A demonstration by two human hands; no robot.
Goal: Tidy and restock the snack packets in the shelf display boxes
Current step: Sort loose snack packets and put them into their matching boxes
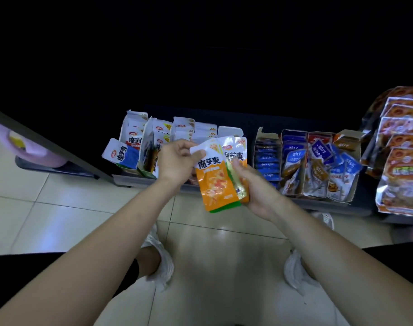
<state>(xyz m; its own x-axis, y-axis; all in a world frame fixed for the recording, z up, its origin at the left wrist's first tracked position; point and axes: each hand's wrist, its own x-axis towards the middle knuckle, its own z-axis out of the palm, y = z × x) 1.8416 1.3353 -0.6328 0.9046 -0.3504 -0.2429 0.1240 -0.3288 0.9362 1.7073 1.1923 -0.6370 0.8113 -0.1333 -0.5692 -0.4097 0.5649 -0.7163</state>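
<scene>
I hold a small stack of snack packets above the low shelf edge. My left hand (177,161) pinches the white top corner of the front orange packet (214,184). My right hand (254,184) grips the rest of the stack (236,156) from the right side, with green and gold packet edges showing behind the orange one. Behind my hands stand torn white display boxes (134,128) with more packets of the same brand. A blue packet (122,155) leans out of the leftmost box.
To the right stand open boxes of blue packets (266,156) and mixed blue and brown packets (318,170). Large orange bags (400,161) hang at the far right. A dark shelf base (330,205) runs along the tiled floor (59,220). My white shoes (160,262) are below.
</scene>
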